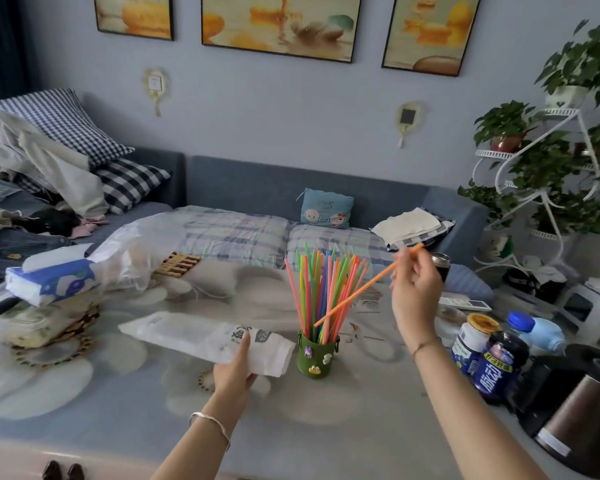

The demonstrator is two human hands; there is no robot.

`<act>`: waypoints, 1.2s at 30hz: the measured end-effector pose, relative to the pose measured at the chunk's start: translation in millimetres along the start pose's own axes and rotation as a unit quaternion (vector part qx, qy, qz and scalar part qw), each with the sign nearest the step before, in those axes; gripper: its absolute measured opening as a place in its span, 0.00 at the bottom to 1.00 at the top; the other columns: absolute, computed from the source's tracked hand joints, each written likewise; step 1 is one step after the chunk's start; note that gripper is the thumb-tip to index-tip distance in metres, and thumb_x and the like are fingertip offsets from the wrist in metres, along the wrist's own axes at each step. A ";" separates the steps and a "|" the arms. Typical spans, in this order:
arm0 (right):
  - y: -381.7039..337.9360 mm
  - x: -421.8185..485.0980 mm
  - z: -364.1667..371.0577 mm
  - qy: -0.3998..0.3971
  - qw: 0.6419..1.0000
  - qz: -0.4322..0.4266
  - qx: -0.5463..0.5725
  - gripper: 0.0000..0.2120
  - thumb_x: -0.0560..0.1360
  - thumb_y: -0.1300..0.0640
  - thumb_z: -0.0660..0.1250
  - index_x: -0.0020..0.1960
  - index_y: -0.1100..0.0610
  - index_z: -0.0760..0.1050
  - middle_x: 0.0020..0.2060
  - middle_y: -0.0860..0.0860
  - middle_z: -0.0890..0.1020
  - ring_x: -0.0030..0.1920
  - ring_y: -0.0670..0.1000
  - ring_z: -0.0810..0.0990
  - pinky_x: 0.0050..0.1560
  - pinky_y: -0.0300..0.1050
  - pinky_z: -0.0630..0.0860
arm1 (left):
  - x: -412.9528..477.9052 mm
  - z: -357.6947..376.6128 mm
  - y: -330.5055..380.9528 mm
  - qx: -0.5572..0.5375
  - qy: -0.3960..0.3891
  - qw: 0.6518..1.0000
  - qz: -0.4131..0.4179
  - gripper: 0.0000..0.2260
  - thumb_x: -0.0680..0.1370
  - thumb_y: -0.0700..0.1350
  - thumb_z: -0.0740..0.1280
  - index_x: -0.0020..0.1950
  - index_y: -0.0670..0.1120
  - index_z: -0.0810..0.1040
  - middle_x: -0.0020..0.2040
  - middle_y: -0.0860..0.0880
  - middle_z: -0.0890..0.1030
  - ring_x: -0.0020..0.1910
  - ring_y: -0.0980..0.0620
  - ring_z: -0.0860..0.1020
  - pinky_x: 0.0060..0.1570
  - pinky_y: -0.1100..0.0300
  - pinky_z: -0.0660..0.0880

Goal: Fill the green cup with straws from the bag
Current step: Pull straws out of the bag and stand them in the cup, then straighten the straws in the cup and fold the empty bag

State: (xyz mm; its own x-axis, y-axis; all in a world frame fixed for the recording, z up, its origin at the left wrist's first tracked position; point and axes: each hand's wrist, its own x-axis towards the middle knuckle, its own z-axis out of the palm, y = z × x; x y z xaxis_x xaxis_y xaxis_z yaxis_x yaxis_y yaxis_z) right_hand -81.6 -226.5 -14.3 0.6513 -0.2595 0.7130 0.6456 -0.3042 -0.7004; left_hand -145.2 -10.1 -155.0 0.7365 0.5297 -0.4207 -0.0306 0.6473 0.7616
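A green cup (pixel 315 359) with small stuck-on figures stands upright on the table, near the middle. Several coloured straws (pixel 321 292) fan out of it. My right hand (pixel 414 292) is raised to the right of the cup and pinches an orange straw (pixel 364 287). That straw slants down to the left, and its lower tip sits among the other straws just above the cup's rim. My left hand (pixel 234 367) grips one end of the flat white plastic bag (pixel 201 336), which lies on the table left of the cup.
The table (pixel 118 403) has a pale floral cover. A tissue pack (pixel 51 280) and a crumpled clear bag (pixel 136 254) sit at the back left. Bottles (pixel 499 363), a jar and a dark kettle (pixel 575 414) crowd the right side. A sofa lies behind.
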 end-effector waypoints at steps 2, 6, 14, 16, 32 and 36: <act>1.1 -2.3 10.6 -0.052 0.997 -0.040 -0.051 0.11 0.80 0.52 0.58 0.41 0.55 0.71 0.30 0.50 0.76 0.30 0.52 0.75 0.31 0.45 0.71 | 7.8 -2.6 -12.4 0.009 0.006 1.000 -0.027 0.27 0.73 0.50 0.71 0.66 0.37 0.70 0.61 0.39 0.78 0.51 0.44 0.78 0.30 0.59 0.76; 11.5 -8.8 33.7 -0.137 0.974 -0.083 -0.162 0.11 0.79 0.51 0.58 0.43 0.55 0.73 0.27 0.45 0.72 0.28 0.44 0.71 0.27 0.38 0.65 | 24.7 -7.9 -31.3 0.038 -0.009 0.996 -0.078 0.27 0.73 0.51 0.71 0.65 0.36 0.70 0.58 0.38 0.80 0.49 0.42 0.80 0.25 0.59 0.79; 40.0 -17.1 51.9 -0.266 0.946 0.019 -0.186 0.11 0.74 0.53 0.68 0.50 0.54 0.67 0.37 0.47 0.76 0.37 0.48 0.77 0.36 0.38 0.74 | 34.6 -5.3 -31.7 0.133 0.070 0.985 -0.087 0.56 0.59 0.50 0.81 0.74 0.36 0.50 0.68 0.38 0.69 0.65 0.42 0.72 0.62 0.48 0.72; 47.0 -22.4 48.6 -0.238 0.955 0.022 -0.175 0.19 0.70 0.53 0.73 0.48 0.54 0.62 0.34 0.46 0.72 0.34 0.48 0.74 0.33 0.37 0.71 | 29.5 -0.4 -19.8 0.156 0.130 0.976 -0.084 0.56 0.64 0.50 0.78 0.76 0.38 0.41 0.76 0.40 0.57 0.74 0.43 0.60 0.71 0.48 0.60; 122.6 -30.2 68.7 -0.404 0.890 0.207 -0.023 0.52 0.61 0.56 0.79 0.72 0.50 0.46 0.64 0.45 0.69 0.67 0.48 0.69 0.66 0.45 0.69 | 15.0 113.1 20.1 0.333 -0.315 0.870 0.180 0.47 0.71 0.41 0.73 0.76 0.45 0.40 0.60 0.59 0.66 0.66 0.58 0.64 0.54 0.76 0.70; 132.6 -27.8 82.2 -0.420 0.886 0.196 -0.010 0.40 0.62 0.60 0.79 0.68 0.52 0.61 0.61 0.47 0.74 0.62 0.44 0.74 0.60 0.32 0.71 | 44.6 132.7 18.4 0.352 -0.351 0.844 0.202 0.48 0.66 0.48 0.77 0.75 0.51 0.47 0.59 0.56 0.72 0.57 0.59 0.76 0.49 0.73 0.74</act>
State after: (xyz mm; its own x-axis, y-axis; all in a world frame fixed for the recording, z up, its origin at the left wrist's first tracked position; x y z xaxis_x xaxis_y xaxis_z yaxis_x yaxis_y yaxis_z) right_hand 18.7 -184.4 -129.5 0.8968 0.4215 0.1345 0.3016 -0.3599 -0.8829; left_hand -23.3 -47.3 -94.3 0.9884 0.0151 0.1513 -0.1483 -0.1253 0.9810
